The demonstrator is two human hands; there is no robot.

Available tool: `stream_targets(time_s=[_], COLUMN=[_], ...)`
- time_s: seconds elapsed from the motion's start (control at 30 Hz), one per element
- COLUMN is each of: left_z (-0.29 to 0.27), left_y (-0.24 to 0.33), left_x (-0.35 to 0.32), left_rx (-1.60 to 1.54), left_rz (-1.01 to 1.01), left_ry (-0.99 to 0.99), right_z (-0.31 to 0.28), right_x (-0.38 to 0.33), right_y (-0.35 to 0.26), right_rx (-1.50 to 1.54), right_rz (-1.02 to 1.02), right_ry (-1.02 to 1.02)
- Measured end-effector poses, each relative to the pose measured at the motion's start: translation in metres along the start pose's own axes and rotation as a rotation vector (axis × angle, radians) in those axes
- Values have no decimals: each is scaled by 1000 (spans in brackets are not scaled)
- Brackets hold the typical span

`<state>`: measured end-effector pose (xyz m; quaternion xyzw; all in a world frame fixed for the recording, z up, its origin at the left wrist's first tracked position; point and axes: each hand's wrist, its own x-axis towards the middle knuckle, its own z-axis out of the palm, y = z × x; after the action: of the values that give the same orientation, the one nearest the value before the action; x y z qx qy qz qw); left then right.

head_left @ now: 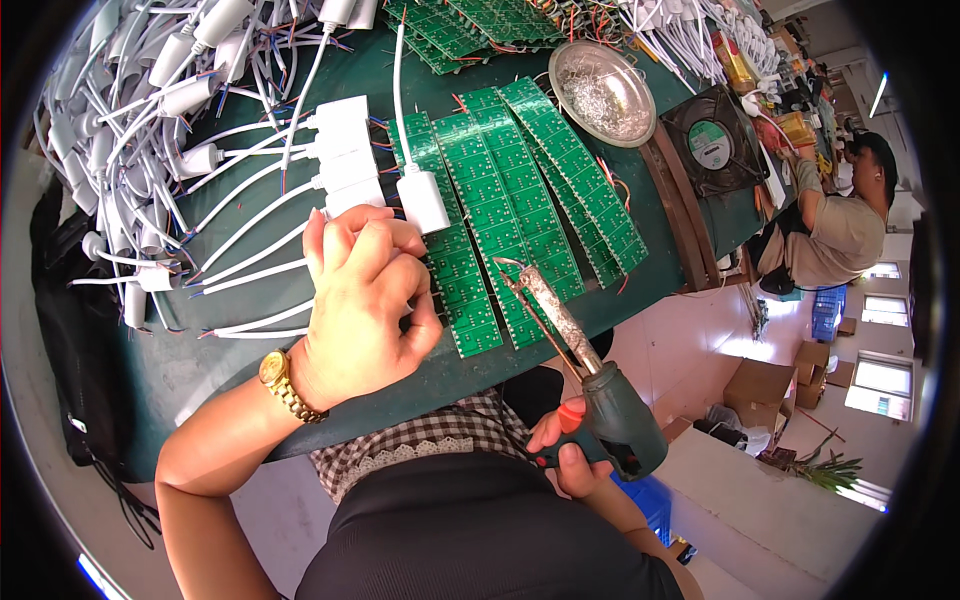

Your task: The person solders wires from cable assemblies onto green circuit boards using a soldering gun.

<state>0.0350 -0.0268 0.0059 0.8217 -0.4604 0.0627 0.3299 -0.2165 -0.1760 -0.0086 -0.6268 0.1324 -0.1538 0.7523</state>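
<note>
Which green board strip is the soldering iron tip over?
The soldering iron tip sits over the second strip from the left, the one right of the strip carrying the white plug.

— Work surface? 
— A dark green bench (560,330) crosses the frame from lower left to upper right.

— Floor? 
— Pale floor (700,330), lower right, brightly lit, with brown cardboard boxes (760,390) and a blue crate (826,310).

— Light? 
— Daylight enters through windows (880,378) at the right edge. A second person (840,225) sits at the bench's far end.
</note>
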Motion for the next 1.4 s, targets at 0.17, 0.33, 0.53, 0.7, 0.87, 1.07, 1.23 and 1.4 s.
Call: stream_targets(time_s=[0.17,0.33,0.53,0.7,0.87,1.07,1.23,1.4], left_z=[0,-3,-7,-1,-3,-4,-3,1], left_y=[-2,-2,-2,-3,-2,-1,0,-1], left_x=[-1,-1,0,-2,1,2,2,1], left_rx=[-22,-66,-85,-88,-63,-25,-12,-20], left_rz=[-5,20,26,-10,-25,1,7,-25], left_ry=[5,-15,-56,-30,-46,-63,-59,-39], right_z=[-10,-12,-10,-12,-22,-26,-16,-15], right_x=[1,3,9,12,1,-6,8,17], right_y=[-7,-15,-14,-17,-13,-16,-32,-34], right_rx=[-39,-84,-130,-212,-264,-361,-618,-763], right_rz=[48,110,61,58,131,134,299,296], right_ry=[-153,-223,-242,-306,-357,-322,-367,-392])
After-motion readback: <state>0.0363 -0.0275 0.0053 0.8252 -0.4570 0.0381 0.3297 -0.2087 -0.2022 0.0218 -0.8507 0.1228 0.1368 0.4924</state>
